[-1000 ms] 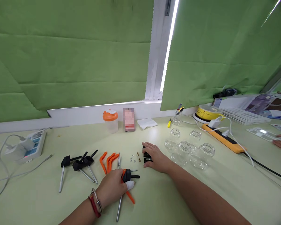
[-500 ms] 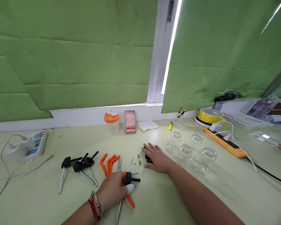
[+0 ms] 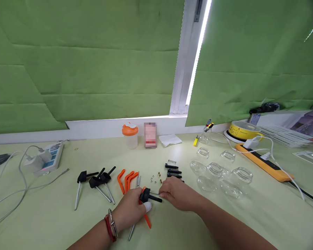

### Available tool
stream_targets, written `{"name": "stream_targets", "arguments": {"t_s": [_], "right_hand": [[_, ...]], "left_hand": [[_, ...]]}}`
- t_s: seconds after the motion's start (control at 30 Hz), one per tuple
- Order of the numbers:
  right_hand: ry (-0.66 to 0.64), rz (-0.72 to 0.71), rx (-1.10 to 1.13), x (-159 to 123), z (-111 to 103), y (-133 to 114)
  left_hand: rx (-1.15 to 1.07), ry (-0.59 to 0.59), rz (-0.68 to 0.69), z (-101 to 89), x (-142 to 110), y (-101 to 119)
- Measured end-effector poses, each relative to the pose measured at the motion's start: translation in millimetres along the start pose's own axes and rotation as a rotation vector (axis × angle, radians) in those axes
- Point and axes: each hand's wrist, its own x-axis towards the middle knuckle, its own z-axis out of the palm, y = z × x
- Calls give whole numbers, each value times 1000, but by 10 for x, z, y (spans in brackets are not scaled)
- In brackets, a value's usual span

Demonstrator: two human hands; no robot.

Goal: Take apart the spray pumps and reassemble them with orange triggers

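My left hand (image 3: 131, 210), one fingertip wrapped in white, is closed around a black plastic head (image 3: 145, 195) with a stubby black arm. Under the same hand are an orange bent lever (image 3: 147, 221) and a long metal rod (image 3: 131, 232); how they join is hidden. A thin metal pin (image 3: 154, 193) sticks out of the black head, and the fingertips of my right hand (image 3: 178, 192) pinch its end. Just beyond that hand lie several black slotted parts (image 3: 174, 171) and a spring (image 3: 172, 161). Small nuts and brass pieces (image 3: 159, 176) are scattered nearby.
Black heads with metal rods (image 3: 96, 182) and orange levers (image 3: 129, 178) lie left. Clear glass vessels (image 3: 215, 170) and an orange power strip (image 3: 266, 165) are right. An orange-lidded cup (image 3: 130, 136), pink box (image 3: 150, 135) and screwdrivers (image 3: 206, 128) stand behind; a white power strip (image 3: 53, 158) is far left.
My right hand has left the black slotted parts, moved down toward my left hand, and closed on the pin's end. My left hand still holds the black head. The view has shifted left.
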Motion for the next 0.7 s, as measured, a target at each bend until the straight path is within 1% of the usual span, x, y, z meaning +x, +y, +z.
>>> {"name": "stream_targets", "arguments": {"t_s": [0.03, 0.1, 0.2, 0.23, 0.3, 0.4, 0.47, 0.57, 0.63, 0.7], "right_hand": [[-28, 10, 43, 7, 51, -33], [-43, 67, 164, 18, 163, -70], [-23, 217, 393, 20, 284, -63], [-28, 262, 471, 17, 297, -49], [-80, 311, 631, 7, 280, -11], [-162, 313, 819, -6, 216, 32], [-160, 317, 871, -4, 207, 34], [-122, 359, 900, 9, 264, 15], [-114, 391, 909, 16, 314, 11], [-137, 399, 896, 15, 343, 18]], "left_hand": [[3, -14, -2, 6, 2, -1], [4, -40, 5, 18, 0, 7], [-35, -94, 24, 29, -19, 46], [-64, -112, 31, 29, -26, 63], [-136, -137, 20, 24, -33, 93], [-223, -138, -11, 16, -23, 101], [-235, -127, -9, 11, -10, 87], [-236, -116, 10, -4, -7, 75], [-251, -133, 20, -17, -17, 81], [-284, -172, 16, -24, -29, 91]]}}
